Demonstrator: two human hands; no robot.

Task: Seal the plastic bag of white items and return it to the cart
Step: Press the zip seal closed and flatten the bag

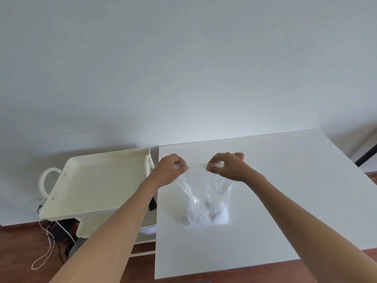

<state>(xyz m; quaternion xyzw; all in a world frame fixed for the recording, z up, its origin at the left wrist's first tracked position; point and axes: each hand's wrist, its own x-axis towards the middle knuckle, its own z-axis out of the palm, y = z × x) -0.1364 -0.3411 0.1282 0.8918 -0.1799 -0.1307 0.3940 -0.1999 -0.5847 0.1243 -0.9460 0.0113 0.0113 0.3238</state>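
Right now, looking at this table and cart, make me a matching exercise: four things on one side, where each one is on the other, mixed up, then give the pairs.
Things:
1. plastic bag
2. left hand
3. right hand
4. cart

Places or states:
A. stands left of the table, top tray bare
B. pinches the bag's top strip at its right end
C. rests on the table, holding white items
D. pinches the bag's top strip at its left end

Pairs: 1-C, 2-D, 3-B, 4-A
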